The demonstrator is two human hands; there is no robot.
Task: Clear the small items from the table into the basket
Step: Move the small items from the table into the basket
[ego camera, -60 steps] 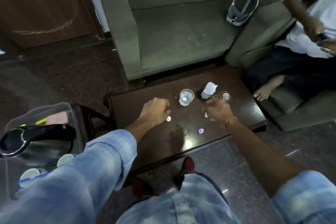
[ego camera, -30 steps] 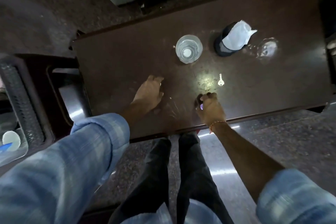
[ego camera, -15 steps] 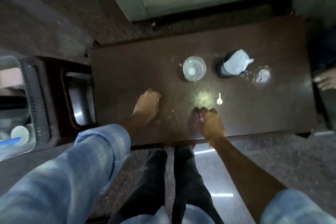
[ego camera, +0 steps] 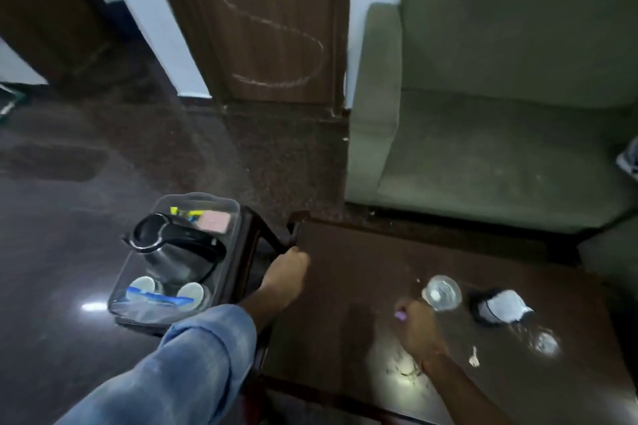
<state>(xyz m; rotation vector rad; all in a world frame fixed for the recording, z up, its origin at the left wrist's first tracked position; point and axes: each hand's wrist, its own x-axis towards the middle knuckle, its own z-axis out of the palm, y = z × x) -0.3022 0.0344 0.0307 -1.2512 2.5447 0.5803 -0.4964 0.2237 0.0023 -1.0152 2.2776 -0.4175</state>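
The dark wooden table (ego camera: 348,262) fills the lower right. My right hand (ego camera: 419,328) hovers over its middle, pinching a small purple item (ego camera: 400,316). My left hand (ego camera: 288,269) is at the table's left edge with its fingers curled closed; anything inside it is hidden. The clear plastic basket (ego camera: 226,203) stands on a low stand left of the table, just beyond my left hand. It holds a black kettle (ego camera: 172,248), two white cups and other bits. A small key (ego camera: 473,360) lies on the table to the right of my right hand.
A glass of water (ego camera: 442,293) stands right beside my right hand. Further right are a black cup with white paper (ego camera: 500,307) and a clear lid (ego camera: 545,343). A green sofa (ego camera: 483,148) stands behind the table, with a brown door (ego camera: 269,28) to its left.
The view has swung up and left toward the basket. My left hand has moved from the table's middle to its left edge. My right hand has lifted the purple item off the table.
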